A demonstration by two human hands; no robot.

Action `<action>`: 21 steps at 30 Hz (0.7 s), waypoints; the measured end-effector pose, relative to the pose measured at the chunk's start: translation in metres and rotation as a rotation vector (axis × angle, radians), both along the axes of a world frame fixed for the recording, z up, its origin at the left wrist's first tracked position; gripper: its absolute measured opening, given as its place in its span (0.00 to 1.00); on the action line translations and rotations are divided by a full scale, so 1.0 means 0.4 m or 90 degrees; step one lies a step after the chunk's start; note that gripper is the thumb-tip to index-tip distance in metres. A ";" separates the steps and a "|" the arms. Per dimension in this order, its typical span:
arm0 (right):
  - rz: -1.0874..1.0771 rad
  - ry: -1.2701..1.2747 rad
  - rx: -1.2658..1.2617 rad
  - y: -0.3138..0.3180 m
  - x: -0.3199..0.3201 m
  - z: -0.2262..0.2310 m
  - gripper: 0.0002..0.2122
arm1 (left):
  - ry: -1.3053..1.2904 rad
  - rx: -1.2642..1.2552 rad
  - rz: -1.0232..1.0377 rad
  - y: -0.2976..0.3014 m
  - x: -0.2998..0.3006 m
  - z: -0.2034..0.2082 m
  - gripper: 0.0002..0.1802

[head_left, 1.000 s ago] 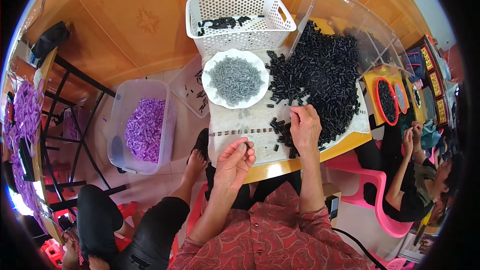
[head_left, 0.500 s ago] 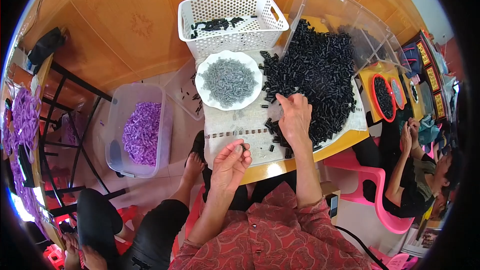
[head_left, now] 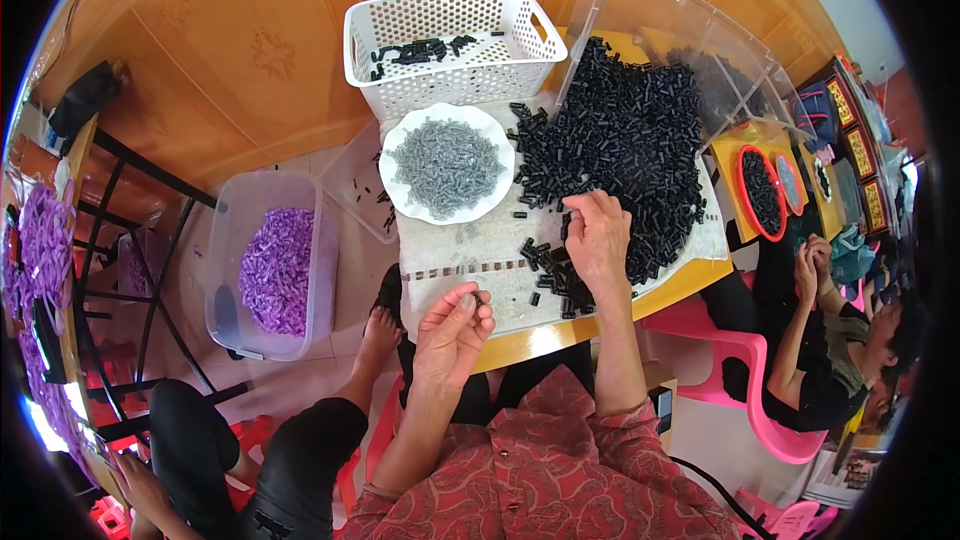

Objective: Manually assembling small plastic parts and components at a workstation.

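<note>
My left hand is raised over the table's front edge, its thumb and fingertips pinched together. A small dark bit shows at those fingertips, too small to name. My right hand rests at the near left side of a large heap of short black plastic tubes. Its fingers are bent, with thumb and forefinger among the tubes; whatever they grip is hidden. Left of the heap stands a white scalloped plate piled with small clear grey pieces. A few loose black tubes lie on the pale cloth between my hands.
Behind the plate is a white perforated basket with some black tubes inside. A clear bin stands tilted behind the heap. On the floor at left, a clear tub holds purple pieces. Other people sit on both sides.
My right hand has shifted slightly toward me and its fingers have curled in more among the tubes. My left hand keeps its pinch. The whole view has shifted a little.
</note>
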State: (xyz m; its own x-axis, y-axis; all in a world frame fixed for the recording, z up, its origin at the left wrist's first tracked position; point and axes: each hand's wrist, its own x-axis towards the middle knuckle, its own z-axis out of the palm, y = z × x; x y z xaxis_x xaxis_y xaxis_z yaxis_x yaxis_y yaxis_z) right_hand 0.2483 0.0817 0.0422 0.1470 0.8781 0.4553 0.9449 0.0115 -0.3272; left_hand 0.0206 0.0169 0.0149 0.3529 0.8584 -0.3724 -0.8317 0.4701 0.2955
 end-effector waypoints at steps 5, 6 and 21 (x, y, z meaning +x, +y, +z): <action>0.051 -0.012 -0.001 0.019 -0.021 -0.013 0.13 | -0.002 -0.002 0.000 0.000 0.002 0.000 0.10; 0.047 -0.008 -0.005 0.023 -0.027 -0.014 0.13 | -0.005 -0.001 0.000 0.000 0.002 0.000 0.10; 0.013 0.013 -0.074 -0.010 0.000 0.012 0.09 | -0.007 0.007 -0.001 -0.001 0.000 0.002 0.11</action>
